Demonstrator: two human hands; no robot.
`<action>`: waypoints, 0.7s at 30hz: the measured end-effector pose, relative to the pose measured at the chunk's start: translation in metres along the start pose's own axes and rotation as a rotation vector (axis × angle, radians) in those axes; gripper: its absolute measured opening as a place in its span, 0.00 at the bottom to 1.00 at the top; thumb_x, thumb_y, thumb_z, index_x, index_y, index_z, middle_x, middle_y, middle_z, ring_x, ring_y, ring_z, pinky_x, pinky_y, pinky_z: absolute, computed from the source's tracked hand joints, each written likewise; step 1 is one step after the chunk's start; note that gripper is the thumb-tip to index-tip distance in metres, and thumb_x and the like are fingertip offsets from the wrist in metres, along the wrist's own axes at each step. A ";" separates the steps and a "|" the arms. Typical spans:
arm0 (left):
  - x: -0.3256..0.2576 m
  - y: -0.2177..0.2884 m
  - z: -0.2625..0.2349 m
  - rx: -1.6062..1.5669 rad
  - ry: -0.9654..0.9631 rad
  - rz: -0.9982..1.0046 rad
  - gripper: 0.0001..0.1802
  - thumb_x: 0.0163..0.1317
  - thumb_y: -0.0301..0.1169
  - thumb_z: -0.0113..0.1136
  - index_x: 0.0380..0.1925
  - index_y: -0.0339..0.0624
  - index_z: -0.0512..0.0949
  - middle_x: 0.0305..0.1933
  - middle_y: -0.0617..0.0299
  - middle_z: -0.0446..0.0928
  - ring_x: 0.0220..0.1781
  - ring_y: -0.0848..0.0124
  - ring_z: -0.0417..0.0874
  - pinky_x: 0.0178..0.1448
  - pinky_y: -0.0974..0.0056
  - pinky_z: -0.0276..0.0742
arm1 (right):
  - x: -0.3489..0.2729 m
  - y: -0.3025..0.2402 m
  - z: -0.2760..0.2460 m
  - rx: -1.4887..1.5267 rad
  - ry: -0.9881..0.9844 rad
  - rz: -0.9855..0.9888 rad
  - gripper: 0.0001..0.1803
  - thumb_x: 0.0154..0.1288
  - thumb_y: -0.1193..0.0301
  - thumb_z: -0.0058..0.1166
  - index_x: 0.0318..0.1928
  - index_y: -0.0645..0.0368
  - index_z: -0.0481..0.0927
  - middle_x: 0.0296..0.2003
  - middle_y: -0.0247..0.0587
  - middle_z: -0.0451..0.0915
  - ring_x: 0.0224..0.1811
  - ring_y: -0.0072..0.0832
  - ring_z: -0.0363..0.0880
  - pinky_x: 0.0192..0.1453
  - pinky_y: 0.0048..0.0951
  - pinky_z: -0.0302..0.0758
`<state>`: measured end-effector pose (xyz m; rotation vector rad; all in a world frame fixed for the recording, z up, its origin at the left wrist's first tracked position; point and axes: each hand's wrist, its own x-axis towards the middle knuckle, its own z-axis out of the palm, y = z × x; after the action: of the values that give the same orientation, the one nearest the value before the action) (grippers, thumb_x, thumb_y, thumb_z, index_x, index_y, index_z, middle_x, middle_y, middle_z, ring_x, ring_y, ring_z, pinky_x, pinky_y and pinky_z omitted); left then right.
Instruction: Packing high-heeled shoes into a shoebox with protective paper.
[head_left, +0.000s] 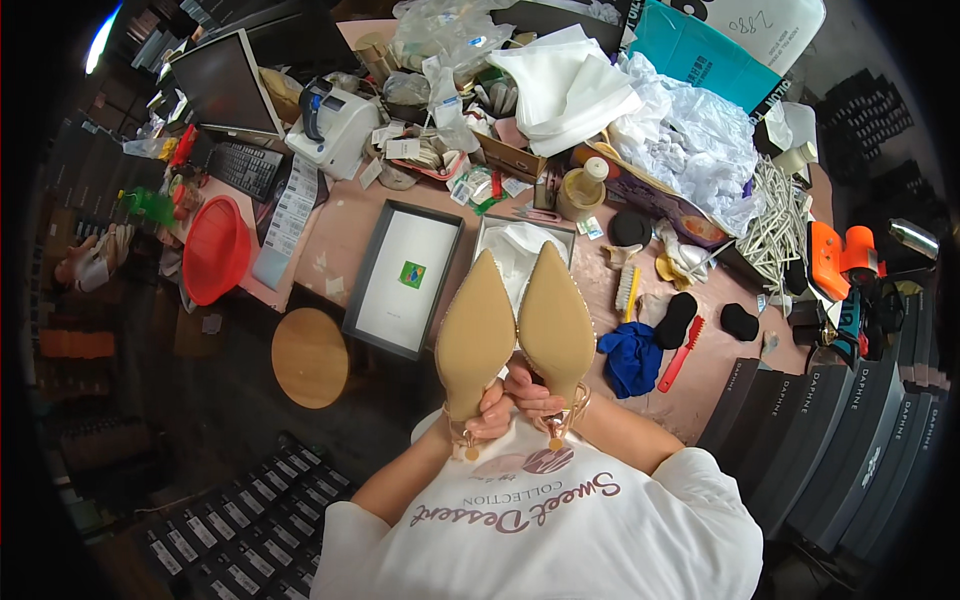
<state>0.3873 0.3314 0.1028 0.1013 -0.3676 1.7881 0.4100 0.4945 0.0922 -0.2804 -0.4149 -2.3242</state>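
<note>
Both hands meet close to the chest, each gripping one shoe by its heel end. The left hand curls its fingers tight around the left shoe; the right hand does the same with the right shoe — fingers pressed together, knuckles touching between the two heels. The shoes stand side by side, tan soles facing up toward the camera, pointed toes aimed at the table. Just beyond the toes lies an open box lined with white paper, and beside it its lid. A blue cloth and a red brush lie to the right.
</note>
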 end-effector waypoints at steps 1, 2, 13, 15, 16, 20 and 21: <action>-0.001 0.002 0.003 0.012 0.003 0.004 0.23 0.69 0.47 0.42 0.29 0.36 0.72 0.28 0.57 0.72 0.16 0.77 0.69 0.22 0.71 0.66 | 0.002 0.000 0.000 0.015 -0.032 0.007 0.20 0.72 0.59 0.38 0.40 0.68 0.67 0.19 0.41 0.64 0.08 0.26 0.65 0.07 0.24 0.63; -0.001 0.002 0.003 0.009 0.004 0.010 0.22 0.70 0.46 0.42 0.29 0.36 0.72 0.29 0.57 0.72 0.16 0.77 0.70 0.23 0.72 0.67 | 0.005 -0.001 0.002 0.031 -0.063 0.015 0.20 0.72 0.58 0.38 0.40 0.68 0.67 0.20 0.41 0.64 0.08 0.26 0.65 0.07 0.23 0.63; -0.001 0.008 -0.006 0.026 0.031 0.037 0.22 0.69 0.44 0.44 0.28 0.35 0.73 0.28 0.56 0.73 0.17 0.77 0.72 0.22 0.71 0.68 | 0.012 -0.012 -0.016 0.146 -0.205 0.083 0.23 0.70 0.59 0.41 0.47 0.72 0.66 0.25 0.47 0.68 0.13 0.33 0.73 0.14 0.30 0.72; -0.003 0.009 -0.008 0.072 0.034 0.014 0.23 0.69 0.44 0.44 0.27 0.34 0.73 0.27 0.55 0.73 0.16 0.77 0.72 0.20 0.70 0.67 | 0.016 -0.017 -0.020 0.155 -0.281 0.181 0.24 0.70 0.59 0.43 0.49 0.72 0.65 0.28 0.50 0.69 0.16 0.36 0.75 0.16 0.30 0.74; -0.003 0.011 -0.005 0.100 0.061 0.003 0.24 0.69 0.45 0.44 0.27 0.33 0.73 0.27 0.54 0.73 0.15 0.76 0.71 0.19 0.70 0.67 | 0.020 -0.021 -0.021 0.154 -0.347 0.237 0.25 0.69 0.59 0.44 0.50 0.72 0.65 0.29 0.52 0.70 0.18 0.37 0.76 0.17 0.31 0.75; 0.000 0.016 0.006 0.174 0.120 -0.034 0.26 0.68 0.46 0.43 0.26 0.31 0.73 0.25 0.52 0.74 0.14 0.75 0.71 0.17 0.71 0.65 | 0.046 -0.028 -0.029 0.151 -0.615 0.429 0.27 0.68 0.58 0.46 0.53 0.72 0.63 0.34 0.57 0.72 0.23 0.42 0.79 0.21 0.33 0.78; 0.001 0.017 0.006 0.183 0.124 -0.040 0.27 0.68 0.47 0.43 0.26 0.31 0.73 0.25 0.51 0.74 0.13 0.75 0.71 0.16 0.71 0.64 | 0.045 -0.029 -0.031 0.156 -0.634 0.451 0.28 0.67 0.58 0.46 0.54 0.72 0.63 0.35 0.58 0.72 0.24 0.43 0.80 0.22 0.33 0.79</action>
<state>0.3695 0.3268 0.1053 0.1251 -0.1119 1.7754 0.3553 0.4732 0.0724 -0.9378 -0.7480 -1.7130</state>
